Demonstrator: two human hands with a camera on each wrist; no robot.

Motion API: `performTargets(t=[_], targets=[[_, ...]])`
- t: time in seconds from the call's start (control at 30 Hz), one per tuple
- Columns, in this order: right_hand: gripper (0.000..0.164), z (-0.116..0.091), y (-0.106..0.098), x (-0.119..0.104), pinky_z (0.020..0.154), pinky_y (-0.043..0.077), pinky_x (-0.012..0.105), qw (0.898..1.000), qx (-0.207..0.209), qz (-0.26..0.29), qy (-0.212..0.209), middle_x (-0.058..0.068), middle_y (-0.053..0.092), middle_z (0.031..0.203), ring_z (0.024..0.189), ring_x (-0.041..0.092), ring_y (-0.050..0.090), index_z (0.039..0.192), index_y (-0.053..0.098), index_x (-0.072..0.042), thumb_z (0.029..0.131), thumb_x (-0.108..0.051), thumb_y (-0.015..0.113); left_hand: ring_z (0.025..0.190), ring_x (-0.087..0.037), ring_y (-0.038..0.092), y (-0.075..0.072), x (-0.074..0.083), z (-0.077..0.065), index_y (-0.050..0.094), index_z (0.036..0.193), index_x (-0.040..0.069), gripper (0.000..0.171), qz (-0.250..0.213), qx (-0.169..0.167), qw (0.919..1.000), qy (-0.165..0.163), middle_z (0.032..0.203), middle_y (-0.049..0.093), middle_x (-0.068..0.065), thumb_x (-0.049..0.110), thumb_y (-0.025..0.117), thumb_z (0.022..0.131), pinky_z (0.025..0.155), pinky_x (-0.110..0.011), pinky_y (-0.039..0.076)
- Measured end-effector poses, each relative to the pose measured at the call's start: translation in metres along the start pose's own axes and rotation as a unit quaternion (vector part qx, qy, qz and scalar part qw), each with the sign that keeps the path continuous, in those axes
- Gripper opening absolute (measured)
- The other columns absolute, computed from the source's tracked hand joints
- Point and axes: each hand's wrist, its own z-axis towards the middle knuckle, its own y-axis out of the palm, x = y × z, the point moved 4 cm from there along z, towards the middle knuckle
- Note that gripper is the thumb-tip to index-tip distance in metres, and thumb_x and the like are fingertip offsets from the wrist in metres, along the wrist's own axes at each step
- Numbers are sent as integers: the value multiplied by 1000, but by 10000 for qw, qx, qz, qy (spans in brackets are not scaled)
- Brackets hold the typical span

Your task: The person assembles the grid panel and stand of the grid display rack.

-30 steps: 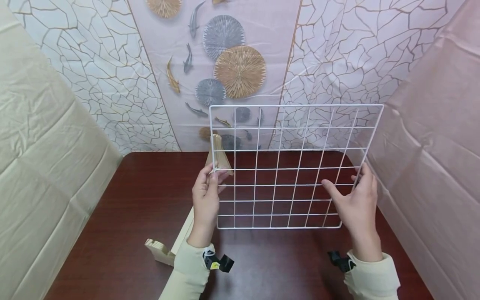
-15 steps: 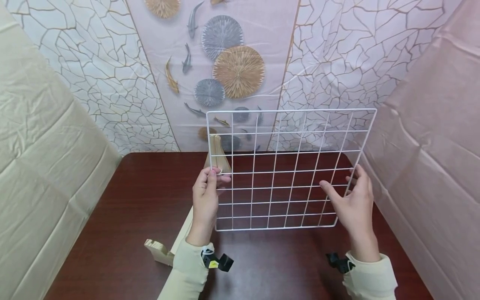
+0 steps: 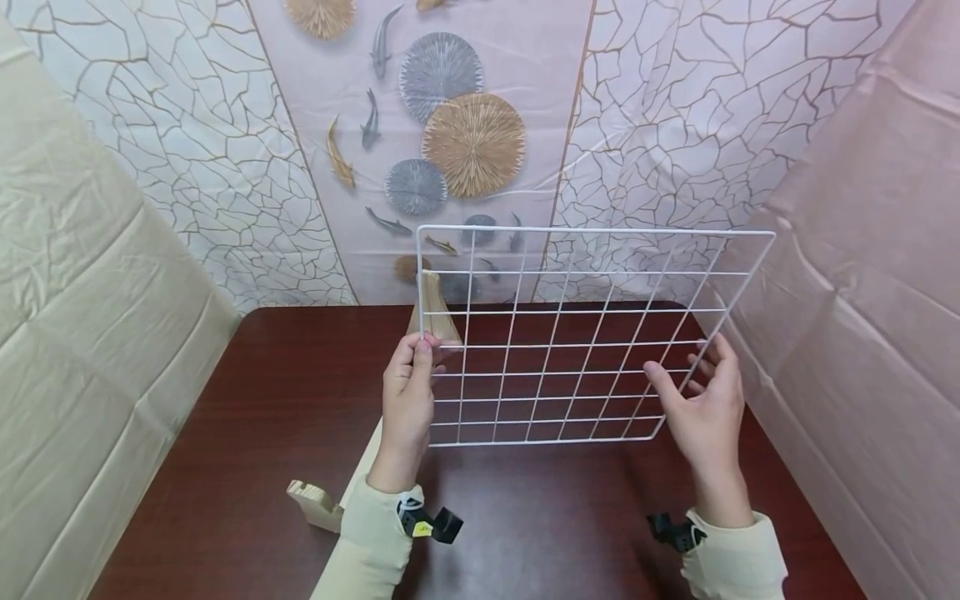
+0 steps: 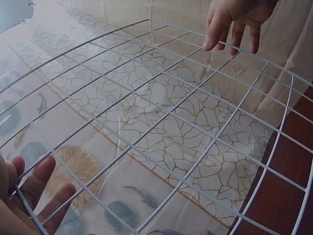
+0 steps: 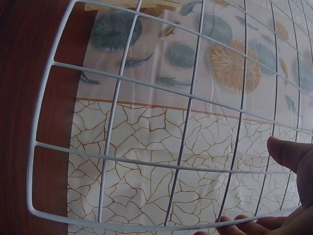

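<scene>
Left hand (image 3: pixel 407 402) is pinching wire grid (image 3: pixel 551 344) at one edge, likely bearing weight — right hand (image 3: pixel 708 410), fingers spread, probably steadying opposite edge.

The left hand (image 3: pixel 406 408) hides part of the stand (image 3: pixel 368 457). Both wrist views crop the grid (image 3: pixel 551 343). Marks on the tag (image 3: pixel 422 528) are illegible.

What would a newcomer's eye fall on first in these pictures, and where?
Most likely the large white rectangular wire grid, central in the head view, its left edge pinched by the bare left hand, its right edge at the bare right hand. Next, perhaps, the round golden-brown printed motif on the pale backdrop behind it. Then the pale wooden piece on the dark red-brown table, partly hidden by the cream left sleeve.
</scene>
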Motion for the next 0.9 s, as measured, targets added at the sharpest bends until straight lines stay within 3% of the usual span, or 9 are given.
performTargets(t=[0.17,0.27,0.33,0.47,0.53,0.6,0.9], targets=[[91,-1,0,-1,97,45,26,9999,84,-9,-133,18,45,157,138,35,51,163,34,-8,88,-17,86,101,-13,71,0,0,1,61,104,5,21,-89,-33,10000,-13,104,76,-7,13,44,114,89,-33,49],[91,-5,1,-6,113,37,38,9955,508,54,-801,17,37,163,147,33,38,162,35,-4,87,-17,85,101,-13,71,1,0,0,61,104,8,21,-155,-5,9999,-68,102,76,-3,14,44,114,89,-32,49],[82,-13,3,-17,121,27,45,9831,947,131,-1560,21,35,163,150,36,32,156,42,-1,88,-22,83,101,-14,72,2,0,-1,61,103,10,21,-206,13,9997,-124,100,76,0,14,44,114,88,-32,48],[76,-34,17,-42,123,17,58,9435,1410,213,-2990,27,38,158,147,46,30,145,50,4,92,-44,78,101,-16,71,6,1,-4,61,103,10,22,-261,28,9995,-181,99,77,1,14,44,114,88,-32,48],[77,-43,27,-52,121,15,61,9348,1299,204,-3298,25,38,160,147,49,30,144,52,2,94,-52,75,101,-17,70,8,3,-5,61,102,12,22,-298,36,9994,-194,99,77,1,14,43,114,89,-34,48],[79,-48,35,-57,120,14,64,9323,1137,154,-3429,21,36,163,148,49,29,145,52,0,94,-55,75,102,-17,70,9,2,-5,61,102,13,22,-337,53,9992,-224,99,77,1,14,43,114,89,-34,48],[83,-60,67,-67,116,2,77,9362,358,-126,-3494,13,24,173,156,44,16,156,49,-12,93,-59,75,103,-14,69,12,2,-7,62,102,13,21,-395,107,9989,-241,99,78,3,15,45,114,89,-35,47]])
